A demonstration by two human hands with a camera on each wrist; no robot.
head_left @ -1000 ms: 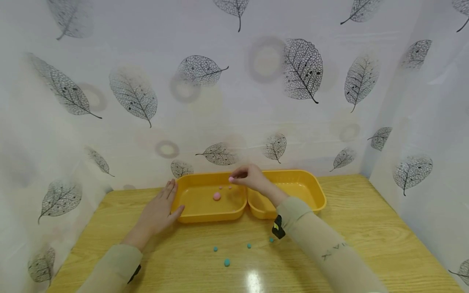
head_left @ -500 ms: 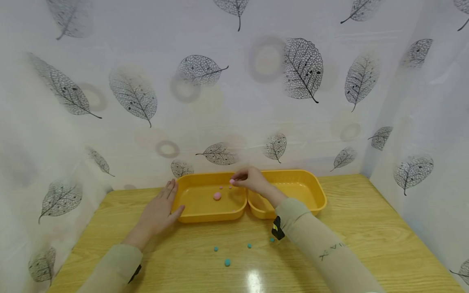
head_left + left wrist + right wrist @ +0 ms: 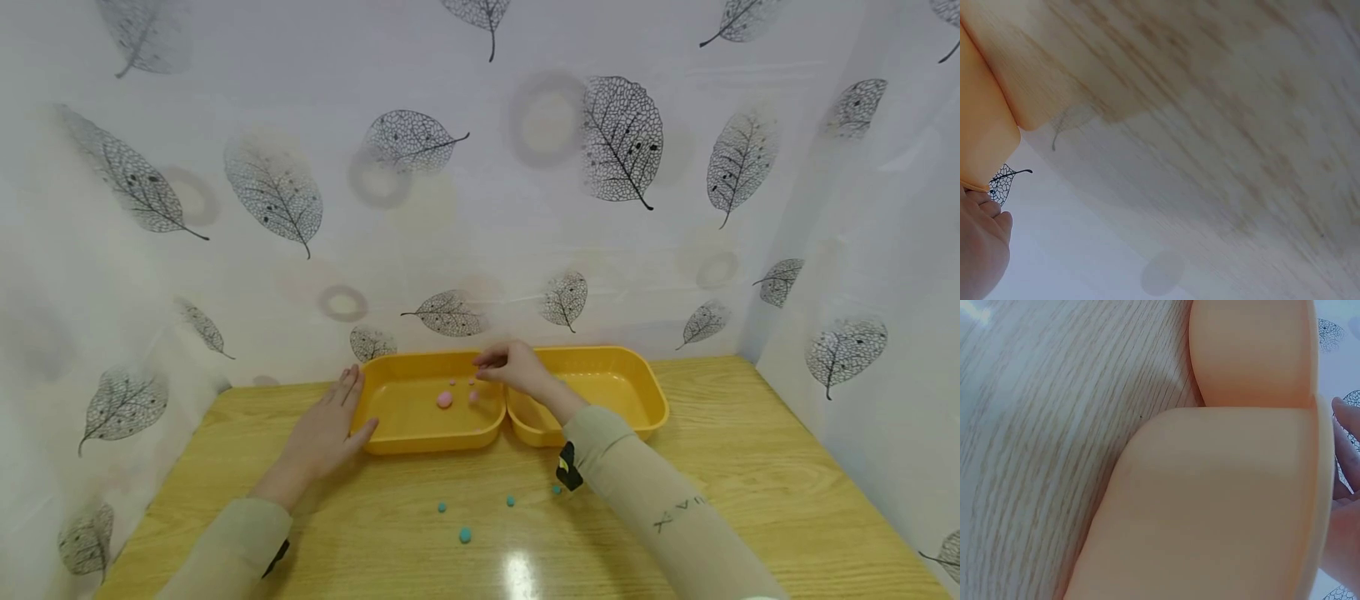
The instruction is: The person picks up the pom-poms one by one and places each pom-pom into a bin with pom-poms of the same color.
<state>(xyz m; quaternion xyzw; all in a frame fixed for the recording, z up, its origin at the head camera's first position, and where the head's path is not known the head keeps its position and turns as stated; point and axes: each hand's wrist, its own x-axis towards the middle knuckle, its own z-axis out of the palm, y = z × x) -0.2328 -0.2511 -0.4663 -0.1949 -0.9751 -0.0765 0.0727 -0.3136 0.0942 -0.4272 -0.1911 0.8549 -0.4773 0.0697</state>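
Note:
My left hand [image 3: 322, 429] rests against the left end of the left yellow tray [image 3: 427, 444], fingers straight along the outside, thumb at the front rim. In the left wrist view this hand [image 3: 982, 250] touches the tray's edge [image 3: 985, 119]. Over the right part of the same tray hovers my right hand [image 3: 517, 371], its fingers bent, with nothing visible between them. Just below its fingertips is a blurred pink ball [image 3: 473, 397]. A larger pink ball [image 3: 445, 400] and two tiny pink balls [image 3: 452, 382] lie in the tray. The right wrist view shows fingers [image 3: 1349, 419] past the tray rim.
A second yellow tray [image 3: 645, 400] stands against the first on its right. Several teal balls lie on the wooden table [image 3: 360, 533] in front, the biggest being this teal ball [image 3: 465, 535]. A leaf-patterned white curtain [image 3: 480, 225] closes off the back and sides.
The pink ball pinched in my right hand has been let go and is now lower, inside the left tray. That hand dipped slightly earlier; my left hand keeps its place.

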